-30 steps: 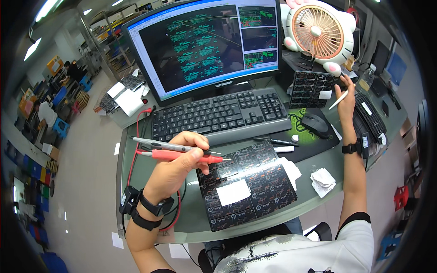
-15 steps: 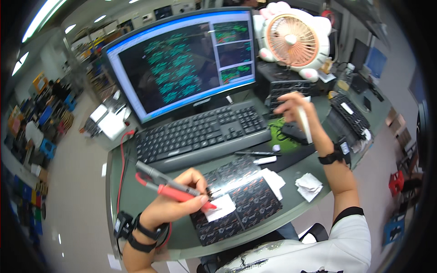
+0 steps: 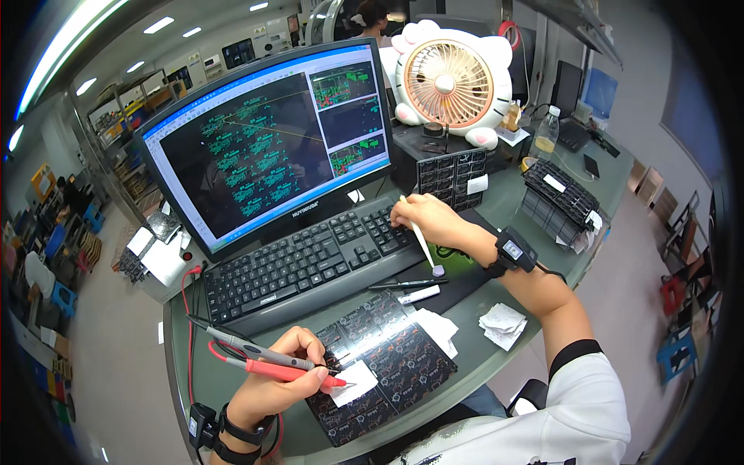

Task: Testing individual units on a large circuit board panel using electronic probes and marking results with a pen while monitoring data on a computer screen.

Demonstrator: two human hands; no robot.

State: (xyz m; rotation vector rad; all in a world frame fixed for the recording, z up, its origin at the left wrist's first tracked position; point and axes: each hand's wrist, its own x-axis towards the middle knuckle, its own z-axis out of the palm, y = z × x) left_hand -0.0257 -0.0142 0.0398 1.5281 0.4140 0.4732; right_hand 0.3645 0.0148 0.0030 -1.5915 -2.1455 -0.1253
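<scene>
My left hand is closed round two test probes, a red probe and a grey probe. The red one's tip reaches a white paper slip lying on a dark printed circuit board panel. Over the number-pad end of the black keyboard, my right hand has its fingertips at the keys. A slim white stick is held in it, pointing down toward a small purple cap on the desk. Whether the fingertips press a key, I cannot tell.
Behind the keyboard stands a monitor with a circuit layout. A cat-shaped fan, an upright board panel and a bottle are beyond. Stacked boards, paper slips, a white marker and a red cable lie about.
My right hand has come down and left to the keyboard's right end, still with the white stick. My left hand keeps the probes at the paper slip. The view has shifted.
</scene>
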